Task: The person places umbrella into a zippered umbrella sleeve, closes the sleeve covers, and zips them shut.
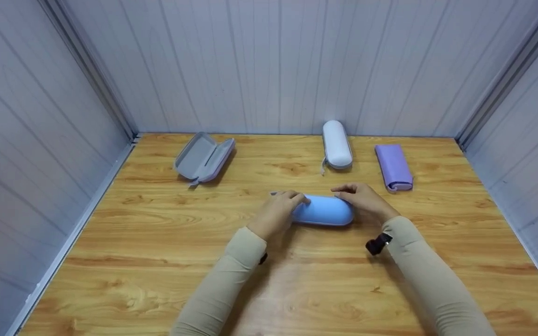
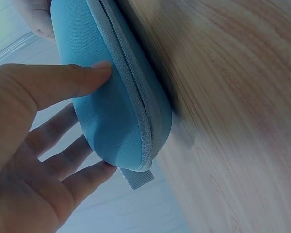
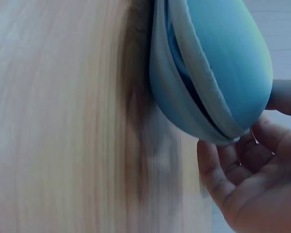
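Observation:
A blue zippered glasses case (image 1: 323, 211) lies lengthwise across the table in front of me. My left hand (image 1: 278, 212) holds its left end, thumb (image 2: 87, 80) on the near side and fingers round the far side. A grey fabric tab (image 2: 137, 178) sticks out at that end. At the other end, my right hand (image 1: 361, 198) grips the case with curled fingers (image 3: 211, 162). Whether these fingers also pinch a zipper pull is hard to see. The seam (image 3: 189, 82) shows a narrow dark gap near the right end.
Farther back stand an open lilac case with grey lining (image 1: 203, 157), a white zippered case (image 1: 337, 144) and a purple soft pouch (image 1: 394, 165). Panelled walls (image 1: 259, 70) enclose the wooden table (image 1: 157, 270) at the back and both sides.

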Demonstrator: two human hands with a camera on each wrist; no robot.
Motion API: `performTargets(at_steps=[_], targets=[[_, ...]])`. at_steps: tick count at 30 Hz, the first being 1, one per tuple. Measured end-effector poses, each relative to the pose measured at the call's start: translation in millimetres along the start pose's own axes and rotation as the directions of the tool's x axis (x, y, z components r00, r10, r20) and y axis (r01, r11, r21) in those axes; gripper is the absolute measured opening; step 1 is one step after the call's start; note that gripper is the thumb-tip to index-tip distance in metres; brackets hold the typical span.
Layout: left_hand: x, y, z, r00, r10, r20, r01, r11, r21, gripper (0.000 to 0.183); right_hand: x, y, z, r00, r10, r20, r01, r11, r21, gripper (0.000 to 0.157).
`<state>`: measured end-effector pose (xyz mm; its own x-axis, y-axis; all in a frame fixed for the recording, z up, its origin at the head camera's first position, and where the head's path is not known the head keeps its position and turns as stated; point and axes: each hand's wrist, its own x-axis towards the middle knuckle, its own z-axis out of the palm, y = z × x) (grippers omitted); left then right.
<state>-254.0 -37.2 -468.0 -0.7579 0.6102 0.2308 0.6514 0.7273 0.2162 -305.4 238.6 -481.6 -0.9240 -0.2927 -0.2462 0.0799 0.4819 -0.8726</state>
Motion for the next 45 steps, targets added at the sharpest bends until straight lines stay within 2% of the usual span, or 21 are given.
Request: performTargets(at_steps=[7,12,16,23,31,37,43,45], targets=[[-2.5,-1.0,1.1,0.999,0.022,-0.027,-0.023,0.999,-0.034,0.043,-1.6,3.0,-10.0,0.996,-0.061,0.058,0.062,0.998,-0.017,0.039],[-1.2,-0.5,0.3,1.000,0.004,-0.013,-0.005,0.999,-0.032,0.043,-6.3,8.1,-18.3,0.994,-0.101,0.050,0.103,0.994,-0.029,0.038],[-0.6,-0.7,0.1,1.000,-0.015,0.000,0.015,0.999,-0.032,0.042,-9.9,10.1,-23.1,0.991,-0.129,0.046,0.133,0.988,-0.080,0.038],[-2.2,-0.7,0.5,1.000,-0.008,0.004,0.008,1.000,-0.030,0.042,-12.4,12.2,-26.0,0.991,-0.124,0.054,0.132,0.977,-0.167,0.034],[-1.3,-3.7,0.5,1.000,0.005,0.005,-0.005,0.999,-0.048,0.042,-15.5,10.4,-24.6,0.979,-0.203,0.030,0.202,0.925,-0.322,0.030],[-2.9,-5.5,2.2,0.999,0.044,-0.016,-0.044,0.998,-0.041,0.041,-17.8,15.5,-23.4,0.962,-0.273,-0.007,0.251,0.894,-0.371,0.023],[-3.2,-5.3,0.5,1.000,0.020,-0.006,-0.020,0.998,-0.061,0.040,-20.9,21.9,-25.9,0.952,-0.308,-0.004,0.283,0.881,-0.380,0.021],[-2.6,-5.3,-0.1,1.000,0.007,0.002,-0.007,0.998,-0.059,0.041,-23.2,24.8,-27.3,0.944,-0.331,0.000,0.304,0.866,-0.396,0.021]])
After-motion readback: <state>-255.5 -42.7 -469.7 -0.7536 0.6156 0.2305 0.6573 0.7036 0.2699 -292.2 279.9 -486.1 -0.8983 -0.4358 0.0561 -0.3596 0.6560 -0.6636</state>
